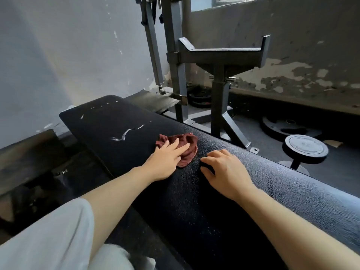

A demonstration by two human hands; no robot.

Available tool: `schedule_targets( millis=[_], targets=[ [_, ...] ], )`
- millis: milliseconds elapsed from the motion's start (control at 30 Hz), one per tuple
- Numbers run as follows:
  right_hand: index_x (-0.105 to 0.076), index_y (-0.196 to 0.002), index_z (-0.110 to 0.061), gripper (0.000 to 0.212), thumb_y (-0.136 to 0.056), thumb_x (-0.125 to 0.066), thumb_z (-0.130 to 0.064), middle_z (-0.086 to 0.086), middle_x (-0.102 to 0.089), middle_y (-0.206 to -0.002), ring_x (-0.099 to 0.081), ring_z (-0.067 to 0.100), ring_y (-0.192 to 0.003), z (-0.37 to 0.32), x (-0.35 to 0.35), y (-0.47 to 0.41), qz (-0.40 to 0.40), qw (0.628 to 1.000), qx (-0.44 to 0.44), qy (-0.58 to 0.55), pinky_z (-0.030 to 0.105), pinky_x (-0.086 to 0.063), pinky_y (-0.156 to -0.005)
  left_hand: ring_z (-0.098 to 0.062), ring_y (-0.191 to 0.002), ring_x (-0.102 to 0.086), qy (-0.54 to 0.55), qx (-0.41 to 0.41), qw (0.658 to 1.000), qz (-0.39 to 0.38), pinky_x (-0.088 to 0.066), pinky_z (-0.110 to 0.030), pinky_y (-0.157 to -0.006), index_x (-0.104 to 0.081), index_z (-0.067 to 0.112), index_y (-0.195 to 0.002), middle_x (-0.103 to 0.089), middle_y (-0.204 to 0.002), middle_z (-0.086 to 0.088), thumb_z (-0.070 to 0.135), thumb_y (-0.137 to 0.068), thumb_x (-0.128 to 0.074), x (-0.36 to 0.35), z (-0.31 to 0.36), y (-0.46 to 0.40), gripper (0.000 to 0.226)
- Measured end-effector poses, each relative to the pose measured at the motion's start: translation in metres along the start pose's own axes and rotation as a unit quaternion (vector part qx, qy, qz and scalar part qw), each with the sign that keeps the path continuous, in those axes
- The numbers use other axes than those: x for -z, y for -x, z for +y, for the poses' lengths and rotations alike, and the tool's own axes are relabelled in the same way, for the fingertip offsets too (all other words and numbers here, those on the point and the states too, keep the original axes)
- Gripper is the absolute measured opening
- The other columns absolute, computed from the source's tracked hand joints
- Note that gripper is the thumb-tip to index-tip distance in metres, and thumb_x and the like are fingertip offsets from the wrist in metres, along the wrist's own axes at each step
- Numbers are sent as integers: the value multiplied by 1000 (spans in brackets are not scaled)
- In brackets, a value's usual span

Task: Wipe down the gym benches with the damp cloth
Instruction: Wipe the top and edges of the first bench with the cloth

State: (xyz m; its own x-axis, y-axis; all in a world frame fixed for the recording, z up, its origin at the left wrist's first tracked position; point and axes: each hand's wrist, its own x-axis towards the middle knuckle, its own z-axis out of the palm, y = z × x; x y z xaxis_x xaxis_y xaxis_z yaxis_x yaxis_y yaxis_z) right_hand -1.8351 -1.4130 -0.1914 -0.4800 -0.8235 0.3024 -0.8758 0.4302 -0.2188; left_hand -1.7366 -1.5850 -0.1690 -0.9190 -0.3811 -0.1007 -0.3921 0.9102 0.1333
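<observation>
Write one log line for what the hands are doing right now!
step: wiping bench | left hand: fingers flat, pressing red cloth on pad | right hand: resting on bench, holds nothing | white scuff marks ahead of cloth

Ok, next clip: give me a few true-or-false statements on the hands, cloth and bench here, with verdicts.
1. The left hand presses flat on the red cloth. True.
2. The right hand holds the cloth. False: it rests on the bench pad, fingers curled, beside the cloth.
3. The bench pad is torn, with pale tears ahead of the cloth. True.
4. The cloth lies on the floor. False: it is on the pad.
</observation>
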Motion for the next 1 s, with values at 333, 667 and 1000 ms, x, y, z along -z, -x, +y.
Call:
schedule_targets(
  millis=[333, 667, 1000],
  targets=[
    [-67, -89, -21, 42, -83, -33, -45, -6, -65, -93, -57, 19, -93, 0, -12, 1, 52, 999, -2, -5, 33, -47, -83, -18, -149, 3, 54, -70, 996, 2, -1, -45, -120, -16, 46, -149, -5, -161, 11, 22, -105, -30, -10, 5, -27, 51],
    [-59, -75, -18, 21, -85, -46, -30, 1, -61, -81, -55, 25, -82, 5, -23, -2, 127, 989, -68, 11, 37, -52, -78, -17, -149, 2, 58, -87, 994, 34, 1, -45, -120, -18, 50, -146, -8, -161, 13, 22, -105, -31, -21, 26, -52, 52],
    [-61, -80, -17, 27, -86, -41, -34, 2, -61, -86, -54, 26, -88, 9, -26, -1, 110, 992, -60, 8, 38, -49, -83, -23, -149, 1, 13, -18, 1000, 20, -2, -49, -118, -10, 44, -151, -3, -162, 7, 28, -106, -23, -6, 24, -78, 49]
  ],
)
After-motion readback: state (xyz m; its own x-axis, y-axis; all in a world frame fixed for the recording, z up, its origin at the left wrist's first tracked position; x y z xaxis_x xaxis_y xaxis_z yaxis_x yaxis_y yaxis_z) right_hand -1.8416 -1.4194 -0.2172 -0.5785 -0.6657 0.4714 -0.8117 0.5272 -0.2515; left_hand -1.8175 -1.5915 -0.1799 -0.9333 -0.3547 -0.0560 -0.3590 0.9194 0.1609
